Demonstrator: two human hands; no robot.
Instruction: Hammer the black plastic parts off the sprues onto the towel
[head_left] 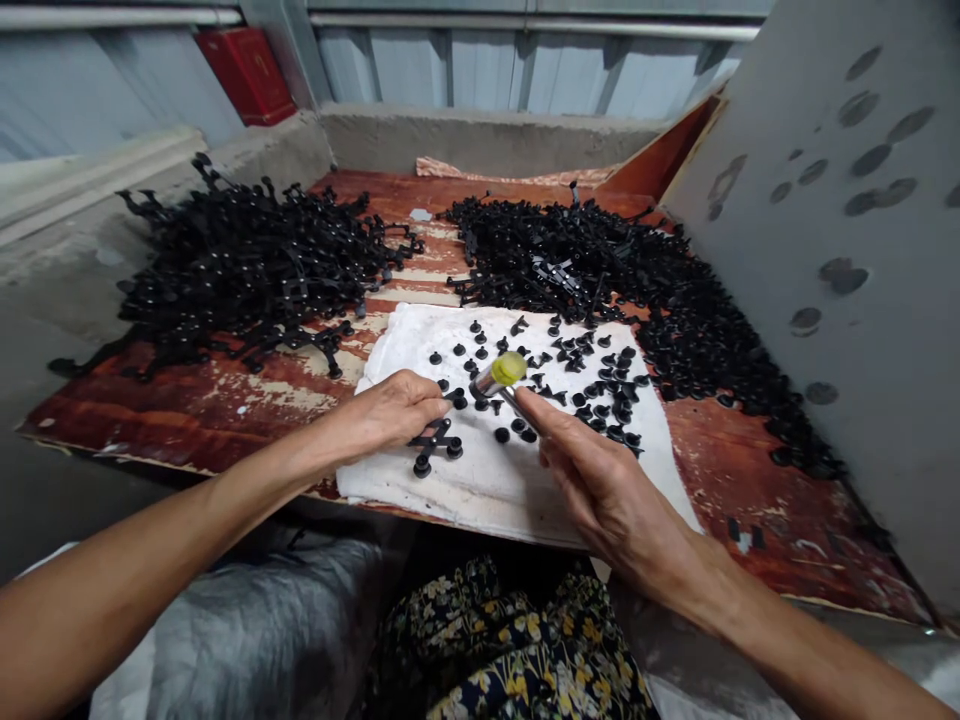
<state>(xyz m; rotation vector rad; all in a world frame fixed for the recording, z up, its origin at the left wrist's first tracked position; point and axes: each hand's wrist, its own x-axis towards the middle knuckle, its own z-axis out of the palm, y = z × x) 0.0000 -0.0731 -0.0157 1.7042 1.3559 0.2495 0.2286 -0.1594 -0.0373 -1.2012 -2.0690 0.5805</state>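
Observation:
My left hand (390,415) is closed round a black jointed bracket with arms (433,446), whose round ends show below the fingers. My right hand (604,475) grips the handle of a small mallet (491,379). The mallet has a metal head with a yellow face, and its head is just right of my left fingertips. Under both hands lies a white cloth (480,490). Several small black round-headed pegs (601,390) are scattered over it, mostly toward its right side. Whether the mallet head touches anything is hidden.
On the left of the worn red-brown board (255,395) is a tangled heap of black brackets (255,250). Another heap of black parts (637,265) runs along the back and right. A grey panel (840,220) stands at the right; a red box (251,75) sits at the back left.

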